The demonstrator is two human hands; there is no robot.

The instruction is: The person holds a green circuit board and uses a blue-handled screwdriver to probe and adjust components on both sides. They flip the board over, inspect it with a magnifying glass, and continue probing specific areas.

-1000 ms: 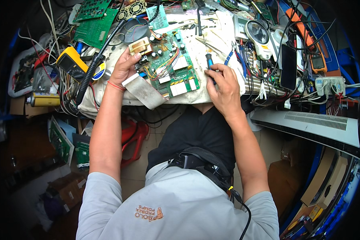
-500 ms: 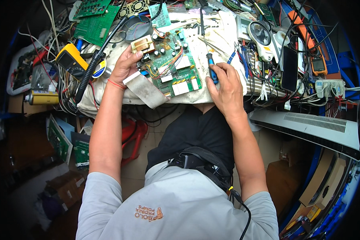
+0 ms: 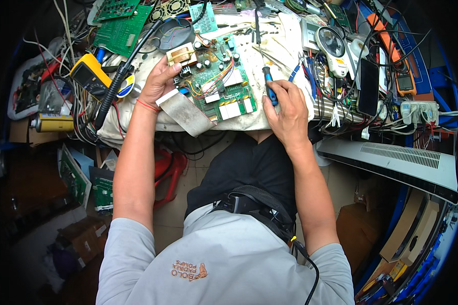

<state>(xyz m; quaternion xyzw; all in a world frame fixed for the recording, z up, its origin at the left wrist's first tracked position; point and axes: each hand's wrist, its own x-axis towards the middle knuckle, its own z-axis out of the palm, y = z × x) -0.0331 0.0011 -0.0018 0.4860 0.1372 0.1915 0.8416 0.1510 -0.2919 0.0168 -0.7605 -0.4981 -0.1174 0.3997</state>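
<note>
Little has moved; left fingers (image 3: 169, 74) grip a green rectangular circuit board (image 3: 219, 80).
Right fingers (image 3: 281, 87), curled loosely around a blue-black plastic-handled screwdriver (image 3: 267, 75), could let it slip.

From my end: circuit board (image 3: 208, 79) reads semi-gloss green, surface rough with parts. Screwdriver (image 3: 268, 76) handle is smooth plastic, slight sheen. Ribbon cable (image 3: 187, 113) looks dull, flat plastic. Cloth (image 3: 286, 39) matt, creased, stained. Phone (image 3: 368, 87) glossy black. Multimeter (image 3: 90, 76) has a smooth plastic shell.

Remotely, I see the circuit board (image 3: 220, 75) on the cloth (image 3: 286, 48), a multimeter (image 3: 90, 76) left, the screwdriver (image 3: 269, 84) right, the smartphone (image 3: 368, 86) farther right.
</note>
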